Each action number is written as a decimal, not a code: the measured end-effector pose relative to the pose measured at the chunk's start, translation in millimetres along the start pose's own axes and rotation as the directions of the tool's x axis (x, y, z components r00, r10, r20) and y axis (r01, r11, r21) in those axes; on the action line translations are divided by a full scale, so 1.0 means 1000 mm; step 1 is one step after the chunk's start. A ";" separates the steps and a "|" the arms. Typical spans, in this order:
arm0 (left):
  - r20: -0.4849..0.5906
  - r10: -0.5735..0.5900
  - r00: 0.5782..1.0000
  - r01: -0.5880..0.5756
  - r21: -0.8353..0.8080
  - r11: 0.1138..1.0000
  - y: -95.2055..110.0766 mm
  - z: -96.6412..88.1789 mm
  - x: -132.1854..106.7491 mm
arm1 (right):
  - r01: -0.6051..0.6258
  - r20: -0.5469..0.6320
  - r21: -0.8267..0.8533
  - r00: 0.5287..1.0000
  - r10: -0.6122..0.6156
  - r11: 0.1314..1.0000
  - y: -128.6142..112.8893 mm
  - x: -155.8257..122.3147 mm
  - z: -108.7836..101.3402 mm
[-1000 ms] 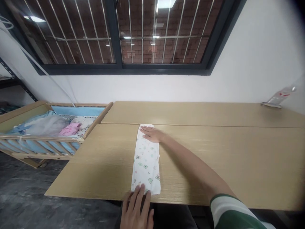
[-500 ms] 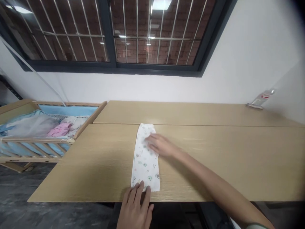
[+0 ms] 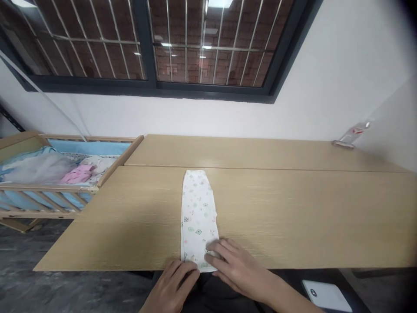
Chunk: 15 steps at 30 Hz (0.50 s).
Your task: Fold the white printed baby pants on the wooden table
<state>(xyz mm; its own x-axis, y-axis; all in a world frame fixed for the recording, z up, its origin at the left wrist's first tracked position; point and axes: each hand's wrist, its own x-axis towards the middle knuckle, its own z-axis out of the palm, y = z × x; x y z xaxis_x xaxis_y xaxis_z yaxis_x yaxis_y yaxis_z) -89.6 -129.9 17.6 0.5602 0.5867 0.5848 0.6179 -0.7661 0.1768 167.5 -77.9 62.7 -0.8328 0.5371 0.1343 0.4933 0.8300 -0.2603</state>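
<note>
A folded white cloth (image 3: pixel 198 208) with small green and grey prints lies lengthwise on the wooden table, its narrow rounded end toward the wall and its near edge at the table's front edge. My left hand (image 3: pixel 176 280) is closed at the near left corner, thumb and fingers pinching the cloth's edge. On the near right part rests my right hand (image 3: pixel 236 265), its bent fingers apart and touching the cloth from above. That hand covers the cloth's near right corner.
A wooden cot (image 3: pixel 120 163) with blue lining, bedding and a pink cloth (image 3: pixel 78 174) stands left of the table (image 3: pixel 309 208). A clear packet (image 3: pixel 352 134) lies at the far right by the wall. A white phone (image 3: pixel 326 295) is below the table's front edge.
My right hand has come back from the cloth's far part to its near right corner. My left hand has shifted slightly left and down, its fingers now curled. The cloth's near edge is closer to the table edge.
</note>
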 end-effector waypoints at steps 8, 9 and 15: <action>-0.056 -0.057 0.997 0.041 -0.253 0.967 -0.006 -0.016 0.002 | -0.171 0.038 0.393 0.985 0.169 0.903 -0.009 -0.002 -0.029; -0.070 -0.072 0.995 0.051 -0.262 0.964 -0.007 -0.019 0.004 | -0.196 0.054 0.431 0.980 0.192 0.881 -0.008 0.001 -0.037; -0.231 -0.088 0.969 0.055 -0.144 0.988 -0.031 -0.042 0.047 | -0.287 -0.023 0.577 0.930 0.366 0.765 0.021 0.030 -0.074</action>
<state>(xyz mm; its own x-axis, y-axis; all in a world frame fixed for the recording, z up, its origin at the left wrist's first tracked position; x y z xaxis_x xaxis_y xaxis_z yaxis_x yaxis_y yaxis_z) -105.2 -89.7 72.8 0.3613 0.5755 0.7337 0.5623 -0.7621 0.3209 171.5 -32.8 132.4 -0.5881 0.8071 0.0514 0.4711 0.3935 -0.7894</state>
